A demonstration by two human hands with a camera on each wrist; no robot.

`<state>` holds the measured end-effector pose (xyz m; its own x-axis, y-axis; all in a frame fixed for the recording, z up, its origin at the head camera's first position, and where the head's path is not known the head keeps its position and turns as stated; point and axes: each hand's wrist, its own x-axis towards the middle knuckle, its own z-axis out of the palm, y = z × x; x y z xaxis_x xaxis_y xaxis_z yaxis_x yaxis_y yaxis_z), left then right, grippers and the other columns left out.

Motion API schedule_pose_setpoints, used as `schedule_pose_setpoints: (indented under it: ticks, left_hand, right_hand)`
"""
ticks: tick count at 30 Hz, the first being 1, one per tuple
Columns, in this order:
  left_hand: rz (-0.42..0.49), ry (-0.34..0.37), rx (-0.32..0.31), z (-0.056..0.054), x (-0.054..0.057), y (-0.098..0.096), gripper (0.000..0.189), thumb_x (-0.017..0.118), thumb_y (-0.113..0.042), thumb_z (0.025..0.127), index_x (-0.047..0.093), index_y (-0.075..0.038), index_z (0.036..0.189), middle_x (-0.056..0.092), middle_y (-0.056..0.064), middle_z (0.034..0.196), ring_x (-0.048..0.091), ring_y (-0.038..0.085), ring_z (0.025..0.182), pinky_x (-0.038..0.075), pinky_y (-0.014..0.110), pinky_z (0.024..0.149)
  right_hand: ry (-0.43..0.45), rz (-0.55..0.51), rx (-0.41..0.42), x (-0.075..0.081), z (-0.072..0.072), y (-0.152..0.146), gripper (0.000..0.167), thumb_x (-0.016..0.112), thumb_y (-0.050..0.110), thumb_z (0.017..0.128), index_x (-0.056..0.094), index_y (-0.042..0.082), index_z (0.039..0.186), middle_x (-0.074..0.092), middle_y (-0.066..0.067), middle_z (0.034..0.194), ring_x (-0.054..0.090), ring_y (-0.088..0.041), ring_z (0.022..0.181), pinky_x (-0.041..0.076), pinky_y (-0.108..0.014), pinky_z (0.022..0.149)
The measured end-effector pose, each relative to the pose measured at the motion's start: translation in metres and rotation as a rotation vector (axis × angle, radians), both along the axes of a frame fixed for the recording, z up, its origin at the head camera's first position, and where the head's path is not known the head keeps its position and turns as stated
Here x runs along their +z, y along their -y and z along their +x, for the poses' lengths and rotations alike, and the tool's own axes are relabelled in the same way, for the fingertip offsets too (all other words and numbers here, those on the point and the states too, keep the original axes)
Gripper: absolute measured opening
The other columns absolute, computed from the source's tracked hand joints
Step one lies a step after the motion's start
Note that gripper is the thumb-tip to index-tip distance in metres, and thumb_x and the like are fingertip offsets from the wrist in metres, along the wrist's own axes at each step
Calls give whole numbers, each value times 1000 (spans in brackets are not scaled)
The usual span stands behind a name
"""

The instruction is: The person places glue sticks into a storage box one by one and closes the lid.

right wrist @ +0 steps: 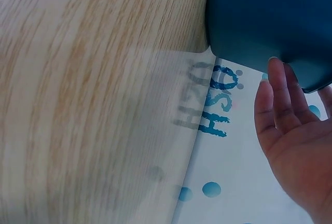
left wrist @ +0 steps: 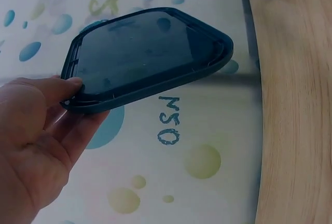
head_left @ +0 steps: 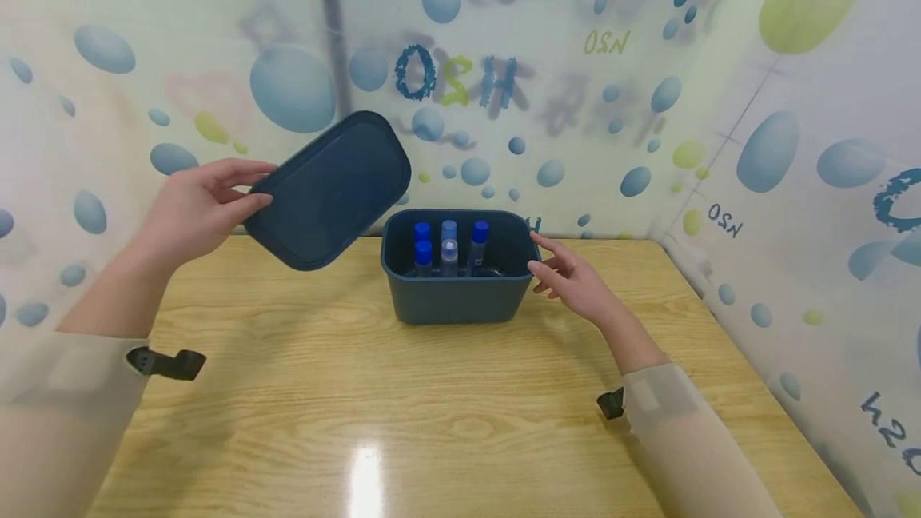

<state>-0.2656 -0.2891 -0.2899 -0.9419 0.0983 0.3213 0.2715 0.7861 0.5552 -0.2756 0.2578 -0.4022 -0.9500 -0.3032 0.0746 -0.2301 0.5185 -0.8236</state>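
A dark blue lid (head_left: pixel 334 190) with rounded corners hangs tilted in the air, left of the bin and above the table. My left hand (head_left: pixel 197 206) pinches its near left edge between thumb and fingers; the left wrist view shows the raised rim of the lid (left wrist: pixel 140 58). On the table stands a dark blue plastic bin (head_left: pixel 460 300), uncovered. Several small bottles (head_left: pixel 477 250) stand inside, most with blue caps; their lower parts are hidden. My right hand (head_left: pixel 579 286) is at the bin's right end, fingers spread and slightly bent by the rim. Whether they touch it is unclear.
The wooden table (head_left: pixel 345 398) extends toward me from the bin. Behind it rises a pale wall covering (head_left: pixel 460 142) printed with blue and green drops and letters. Another printed side wall (head_left: pixel 813 262) runs along the right edge of the table.
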Motion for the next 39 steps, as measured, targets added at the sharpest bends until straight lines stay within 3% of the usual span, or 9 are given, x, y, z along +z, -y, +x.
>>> schedule_pose_setpoints:
  ticks: [2,9,19,24,27,30,33,35,39]
  left_hand:
    - [-3,-11,-9,-5,2,-8,49,70,-35,109,62,-25,157,68,15,152,72,42,125,48,21,63]
    - [31,4,-35,-22,5,-32,46,67,-34,111,63,-29,156,65,12,156,71,40,130,43,32,61]
    - [98,-83,-125,-40,8,-73,40,67,-20,111,71,-27,150,73,14,145,73,42,125,33,34,49]
    - [88,-143,-155,-48,8,-91,36,69,-17,110,75,-26,144,75,14,142,76,30,89,31,31,47]
    - [84,-161,-178,-51,9,-101,35,69,-16,110,76,-26,143,76,14,139,60,19,57,30,30,47]
    - [78,-169,-196,-52,11,-110,35,68,-15,110,76,-27,142,76,15,139,49,18,47,30,30,48]
    - [82,-167,-207,-53,13,-118,36,66,-14,111,76,-26,143,76,13,140,64,26,61,33,29,50]
    - [98,-157,-221,-53,15,-124,36,65,-12,111,76,-25,142,75,12,142,76,29,87,39,24,55]
    - [109,-150,-258,-56,15,-134,36,65,-9,111,77,-23,142,75,9,144,76,30,122,47,17,70]
  right_hand:
    - [0,-2,0,0,0,0,65,59,44,114,34,35,174,67,-22,142,77,-35,107,59,-45,94]
    - [-5,-1,-1,-1,-1,1,65,59,43,114,34,34,174,67,-23,143,76,-39,109,59,-46,94]
    - [4,-5,-7,-2,-1,1,65,59,44,114,34,34,173,67,-23,144,76,-41,109,58,-40,93]
    - [11,-14,-5,-2,-1,1,65,59,43,114,34,35,173,67,-23,145,74,-48,113,58,-41,93]
    - [7,-10,-9,-2,-1,0,64,59,44,114,35,35,173,67,-23,144,73,-48,113,58,-40,93]
    - [4,1,-12,0,-1,0,64,59,44,114,35,35,173,68,-22,143,73,-48,113,58,-39,92]
    - [2,34,-11,4,0,1,66,59,46,114,35,34,173,67,-21,143,71,-47,117,59,-44,96]
    - [-6,76,-15,7,1,0,67,59,49,113,35,33,173,64,-20,150,68,-45,125,58,-51,101]
    - [-52,119,-55,18,0,1,66,61,51,112,42,29,171,55,-18,161,60,-42,138,52,-62,111]
